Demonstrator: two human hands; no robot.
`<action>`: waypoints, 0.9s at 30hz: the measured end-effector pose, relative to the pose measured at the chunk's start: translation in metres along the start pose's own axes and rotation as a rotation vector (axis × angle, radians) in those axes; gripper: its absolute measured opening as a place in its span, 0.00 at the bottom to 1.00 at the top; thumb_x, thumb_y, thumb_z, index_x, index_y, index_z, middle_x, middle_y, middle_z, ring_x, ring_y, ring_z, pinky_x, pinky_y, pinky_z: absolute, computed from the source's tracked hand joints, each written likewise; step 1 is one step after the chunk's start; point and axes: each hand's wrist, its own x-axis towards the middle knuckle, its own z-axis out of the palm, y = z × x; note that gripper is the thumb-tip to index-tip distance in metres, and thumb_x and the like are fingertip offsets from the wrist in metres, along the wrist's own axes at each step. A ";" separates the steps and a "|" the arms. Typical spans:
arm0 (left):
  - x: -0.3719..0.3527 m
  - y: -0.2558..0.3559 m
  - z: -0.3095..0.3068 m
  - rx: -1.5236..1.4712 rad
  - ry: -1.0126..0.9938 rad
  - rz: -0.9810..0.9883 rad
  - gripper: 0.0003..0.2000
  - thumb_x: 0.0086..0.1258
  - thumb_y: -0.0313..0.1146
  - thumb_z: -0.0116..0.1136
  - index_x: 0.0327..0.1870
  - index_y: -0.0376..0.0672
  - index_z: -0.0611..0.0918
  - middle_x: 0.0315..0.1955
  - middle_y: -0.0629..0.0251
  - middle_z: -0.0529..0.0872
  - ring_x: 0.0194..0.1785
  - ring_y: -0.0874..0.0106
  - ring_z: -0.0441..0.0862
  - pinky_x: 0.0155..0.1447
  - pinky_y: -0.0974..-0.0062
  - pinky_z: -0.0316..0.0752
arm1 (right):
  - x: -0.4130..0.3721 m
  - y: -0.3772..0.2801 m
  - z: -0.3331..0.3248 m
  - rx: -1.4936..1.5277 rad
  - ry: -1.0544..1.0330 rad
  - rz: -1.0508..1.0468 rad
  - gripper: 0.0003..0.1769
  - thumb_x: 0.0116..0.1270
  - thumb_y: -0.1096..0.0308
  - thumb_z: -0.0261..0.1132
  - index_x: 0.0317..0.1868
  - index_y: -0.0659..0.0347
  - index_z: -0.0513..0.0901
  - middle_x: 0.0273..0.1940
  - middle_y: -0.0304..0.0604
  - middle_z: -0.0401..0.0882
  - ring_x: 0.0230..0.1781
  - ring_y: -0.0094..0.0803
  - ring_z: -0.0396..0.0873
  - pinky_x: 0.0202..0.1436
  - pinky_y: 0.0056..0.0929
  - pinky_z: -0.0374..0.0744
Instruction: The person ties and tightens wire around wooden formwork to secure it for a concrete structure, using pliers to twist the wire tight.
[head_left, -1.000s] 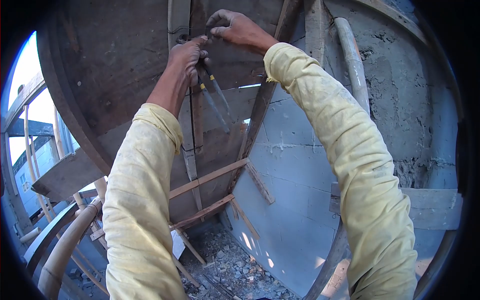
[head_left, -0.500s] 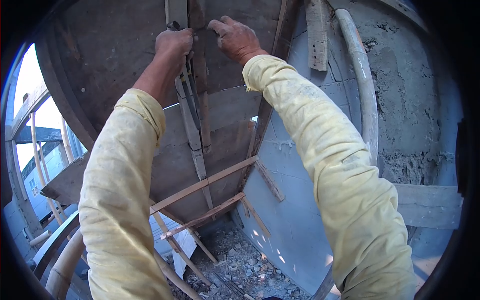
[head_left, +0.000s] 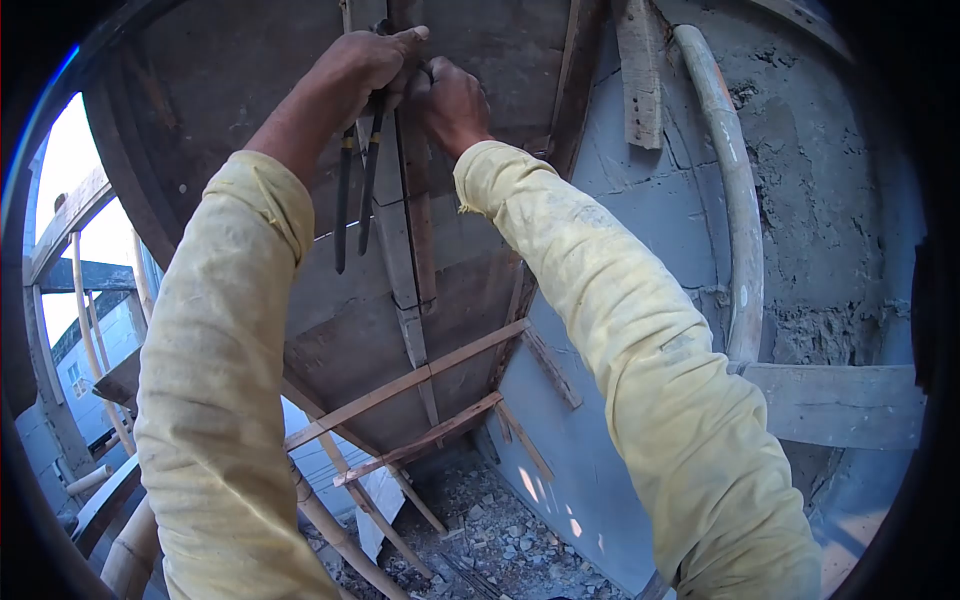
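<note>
Pincers [head_left: 370, 180] with two long dark handles, each ringed by a yellow band, hang below the left hand [head_left: 370, 62], up near the top of the view. The left hand is curled around their upper part, palm side hidden, with one digit reaching out toward the right. The handles stand slightly apart and point down, lying to the left of a pale upright batten [head_left: 397, 250]. A dark knob of metal shows at the upper edge of the left hand.

The right hand [head_left: 452, 105] is just beside the left, on its right, its fingers bent inward by the left fingertips. Whether it pinches anything, I cannot tell; the fingers and the shadow between the hands cover that spot. It lies to the right of the handles, apart from them.

Behind both hands spreads a dark wooden panel [head_left: 480, 90], with a brown strip [head_left: 420, 240] running beside the pale batten. Thin dark ties cross the batten lower down. Two crosspieces [head_left: 400, 392] slant beneath, over a floor of broken rubble [head_left: 510, 530]. On the right, a curved pole [head_left: 735, 200] stands against a rough grey wall [head_left: 815, 210], near a short hanging board [head_left: 640, 80]. Yellowish sleeves [head_left: 225, 370] cover both forearms.
</note>
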 end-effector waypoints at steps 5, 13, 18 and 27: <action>-0.030 -0.016 -0.036 -0.083 0.151 0.037 0.21 0.68 0.52 0.65 0.34 0.37 0.84 0.26 0.67 0.78 0.26 0.74 0.69 0.32 0.72 0.68 | 0.006 -0.003 0.012 0.529 -0.116 0.286 0.15 0.70 0.60 0.57 0.41 0.64 0.80 0.29 0.53 0.82 0.25 0.41 0.82 0.33 0.39 0.77; -0.070 -0.057 -0.083 -0.150 0.157 -0.065 0.29 0.64 0.58 0.65 0.51 0.39 0.85 0.34 0.70 0.83 0.29 0.80 0.69 0.31 0.79 0.70 | 0.004 -0.021 0.007 1.181 -0.147 0.907 0.11 0.74 0.61 0.56 0.41 0.60 0.76 0.27 0.41 0.79 0.19 0.25 0.72 0.22 0.27 0.73; -0.102 -0.050 -0.062 -0.288 -0.013 -0.245 0.21 0.73 0.50 0.58 0.46 0.37 0.83 0.28 0.69 0.78 0.25 0.80 0.67 0.32 0.78 0.70 | -0.031 -0.024 -0.005 0.831 -0.276 0.771 0.18 0.73 0.49 0.61 0.40 0.58 0.77 0.30 0.36 0.78 0.22 0.23 0.74 0.24 0.24 0.74; -0.110 -0.062 -0.030 -0.495 -0.163 -0.269 0.23 0.77 0.54 0.49 0.50 0.42 0.83 0.35 0.70 0.80 0.34 0.77 0.75 0.40 0.75 0.74 | -0.169 -0.082 -0.076 1.097 -0.831 0.680 0.27 0.68 0.49 0.68 0.50 0.62 0.68 0.37 0.42 0.80 0.26 0.26 0.82 0.26 0.26 0.83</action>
